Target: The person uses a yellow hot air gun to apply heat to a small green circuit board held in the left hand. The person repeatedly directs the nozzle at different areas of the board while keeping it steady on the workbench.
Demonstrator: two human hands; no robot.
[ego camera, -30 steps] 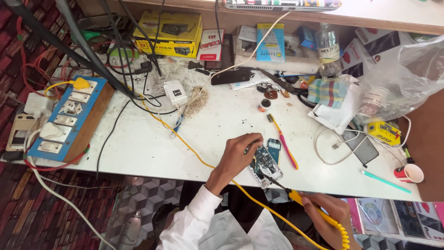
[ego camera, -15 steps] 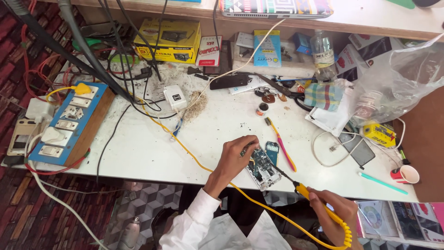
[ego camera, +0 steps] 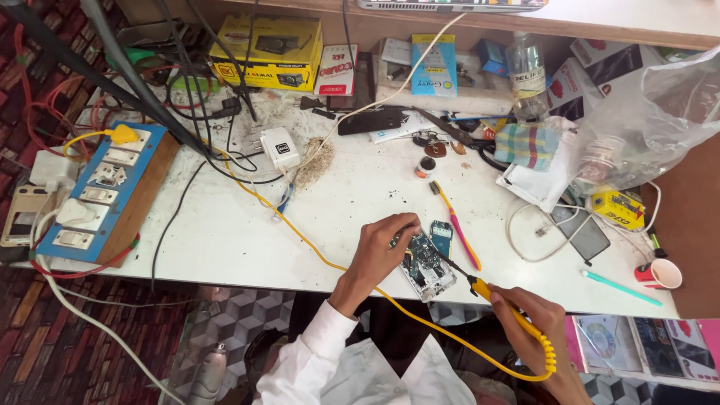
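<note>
At the front edge of the white table [ego camera: 225, 232], the left hand [ego camera: 382, 251] pinned an opened phone [ego camera: 426, 264]; the right hand [ego camera: 536, 326], fingers closed, gripped a yellow soldering iron [ego camera: 510, 315], tip on the phone. A slip might bridge contacts

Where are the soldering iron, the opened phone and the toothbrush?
soldering iron [ego camera: 501, 301]: head view, on its yellow handle.
opened phone [ego camera: 427, 264]: head view, on its exposed circuit board.
toothbrush [ego camera: 457, 226]: head view, on its pink-and-yellow handle.
</note>
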